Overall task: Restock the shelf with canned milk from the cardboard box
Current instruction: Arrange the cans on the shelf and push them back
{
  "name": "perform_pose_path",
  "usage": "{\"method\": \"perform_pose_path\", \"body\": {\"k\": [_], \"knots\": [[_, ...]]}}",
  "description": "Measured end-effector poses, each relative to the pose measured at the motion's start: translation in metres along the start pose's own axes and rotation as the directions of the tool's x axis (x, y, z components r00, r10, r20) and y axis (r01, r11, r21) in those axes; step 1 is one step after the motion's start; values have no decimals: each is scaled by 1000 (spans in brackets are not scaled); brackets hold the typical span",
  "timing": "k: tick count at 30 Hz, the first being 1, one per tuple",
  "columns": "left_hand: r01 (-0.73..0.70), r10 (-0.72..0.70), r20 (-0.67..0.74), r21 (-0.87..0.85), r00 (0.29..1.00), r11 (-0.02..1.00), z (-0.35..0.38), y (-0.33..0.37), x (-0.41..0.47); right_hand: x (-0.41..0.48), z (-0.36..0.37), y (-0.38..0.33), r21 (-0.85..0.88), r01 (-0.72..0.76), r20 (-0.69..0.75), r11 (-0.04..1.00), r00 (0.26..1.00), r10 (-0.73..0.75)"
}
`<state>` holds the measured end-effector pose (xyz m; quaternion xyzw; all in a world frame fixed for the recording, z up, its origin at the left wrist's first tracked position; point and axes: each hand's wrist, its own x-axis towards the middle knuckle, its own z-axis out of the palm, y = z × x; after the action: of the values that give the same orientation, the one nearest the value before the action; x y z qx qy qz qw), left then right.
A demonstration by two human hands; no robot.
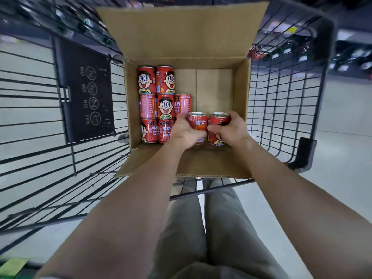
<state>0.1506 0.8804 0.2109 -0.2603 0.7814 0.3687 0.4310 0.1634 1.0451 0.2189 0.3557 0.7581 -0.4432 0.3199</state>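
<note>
item: two upright milk cans (197,127), rigid, slick, probably weighty; i have my left hand (186,132) and right hand (228,129) each clasping one by its sidewall inside the cardboard box (242,93).

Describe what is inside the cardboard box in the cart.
Seven red milk cans lie at the left of the cardboard box. The left hand and right hand each grip another can. The box floor under cans and hands is covered.

In a cardboard box (242,93) inside a wire cart (281,93), the left grip (186,132) holds one red can (198,122), and the right grip (231,129) holds a second can (218,118) beside it. Seven more cans (165,106) lie to the left.
</note>
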Motion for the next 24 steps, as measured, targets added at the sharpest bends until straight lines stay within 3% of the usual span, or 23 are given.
{"method": "perform_pose_path", "body": {"k": [5, 10, 14, 19, 24], "knots": [[-182, 181, -18, -73, 983, 981, -46, 21, -52, -50, -26, -50, 87, 179, -45, 980, 983, -176], [-375, 357, -135, -137, 924, 917, -84, 51, -117, -102, -60, -104, 132, 313, -133, 941, 946, -296], [-522, 478, -239, -176, 845, 835, -119, 79, -171, -156, -93, -142, 170, 452, -227, 876, 883, -411], [-654, 605, -261, -191, 753, 732, -146, 125, -230, -218, -144, -167, 186, 597, -290, 780, 792, -537], [-793, 752, -267, -93, 603, 602, -139, 182, -298, -277, -209, -176, 180, 693, -387, 698, 702, -598]]}}
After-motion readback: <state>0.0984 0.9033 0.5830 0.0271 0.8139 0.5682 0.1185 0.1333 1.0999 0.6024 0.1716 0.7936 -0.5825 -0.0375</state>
